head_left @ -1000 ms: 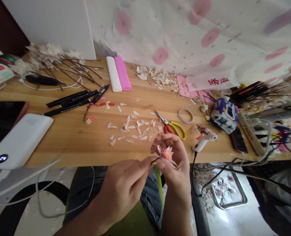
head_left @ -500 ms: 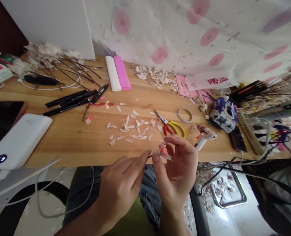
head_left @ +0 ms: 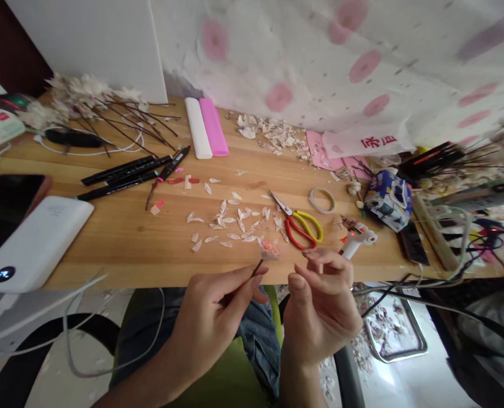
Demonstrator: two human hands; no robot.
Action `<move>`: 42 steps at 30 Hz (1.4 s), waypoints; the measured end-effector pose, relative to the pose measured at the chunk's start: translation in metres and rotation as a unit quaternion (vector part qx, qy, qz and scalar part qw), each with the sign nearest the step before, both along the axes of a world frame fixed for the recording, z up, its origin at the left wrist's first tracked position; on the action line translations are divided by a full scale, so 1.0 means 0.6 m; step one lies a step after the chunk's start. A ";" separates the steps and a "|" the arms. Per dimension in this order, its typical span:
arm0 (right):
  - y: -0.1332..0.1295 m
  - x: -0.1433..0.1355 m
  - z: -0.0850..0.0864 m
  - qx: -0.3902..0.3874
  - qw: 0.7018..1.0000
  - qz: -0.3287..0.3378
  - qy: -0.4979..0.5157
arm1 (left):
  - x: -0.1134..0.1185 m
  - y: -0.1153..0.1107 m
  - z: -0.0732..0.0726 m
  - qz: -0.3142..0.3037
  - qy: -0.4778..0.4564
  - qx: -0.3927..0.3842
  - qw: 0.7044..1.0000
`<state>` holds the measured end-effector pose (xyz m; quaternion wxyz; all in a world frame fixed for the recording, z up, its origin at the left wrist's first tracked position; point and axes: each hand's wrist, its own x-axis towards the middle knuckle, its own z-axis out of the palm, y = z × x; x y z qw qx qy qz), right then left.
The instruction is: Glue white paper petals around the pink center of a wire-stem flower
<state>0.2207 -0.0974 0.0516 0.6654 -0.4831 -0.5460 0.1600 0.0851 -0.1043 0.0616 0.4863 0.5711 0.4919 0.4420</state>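
Note:
Between thumb and fingers my left hand (head_left: 220,317) pinches the dark stem of a small pink and white flower (head_left: 270,249), whose head points up over the table's front edge. My right hand (head_left: 322,306) is just right of the flower, apart from it, with its fingers curved and spread and nothing seen between them. Loose pale petals (head_left: 242,224) lie scattered on the wooden table (head_left: 141,243) beyond the hands. Scissors (head_left: 298,224) with red and yellow handles lie beyond my right hand, beside a roll of tape (head_left: 322,200).
Black markers (head_left: 124,177), a white power bank (head_left: 43,238) and flower stems (head_left: 119,116) are on the left. White and pink crepe rolls (head_left: 207,128) lie at the back. A white glue gun (head_left: 358,239) and a blue tissue pack (head_left: 388,198) are on the right.
My right hand has let go of the flower and moved right and slightly down. The flower has shifted left and up in my left hand, and now stands more upright.

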 end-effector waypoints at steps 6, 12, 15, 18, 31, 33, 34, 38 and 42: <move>0.007 0.003 -0.007 -0.091 0.986 0.106 0.095 | -0.001 0.001 0.010 -0.013 -0.056 -0.080 0.995; 0.020 0.000 -0.011 -0.146 0.976 0.113 0.115 | -0.002 -0.002 0.007 -0.055 -0.097 -0.135 0.985; 0.025 0.005 -0.021 -0.162 0.967 0.133 0.146 | -0.001 -0.001 -0.002 -0.082 -0.156 -0.189 0.966; 0.028 0.010 -0.030 -0.174 0.958 0.154 0.169 | 0.001 0.004 -0.012 -0.086 -0.220 -0.221 0.946; 0.027 0.144 -0.065 -0.068 0.963 -0.259 0.033 | -0.021 0.015 -0.037 -0.040 -0.287 -0.223 0.931; 0.030 0.183 -0.076 -0.071 0.940 -0.333 0.022 | -0.021 0.019 -0.039 -0.050 -0.316 -0.225 0.920; 0.033 0.201 -0.081 -0.091 0.931 -0.353 0.008 | -0.019 0.021 -0.040 -0.056 -0.328 -0.224 0.916; 0.054 0.257 -0.102 -0.232 0.905 -0.350 -0.070 | -0.015 0.024 -0.042 -0.059 -0.340 -0.209 0.915; 0.090 0.286 -0.121 -0.322 0.880 -0.330 -0.114 | -0.017 0.021 -0.041 -0.035 -0.298 -0.187 0.935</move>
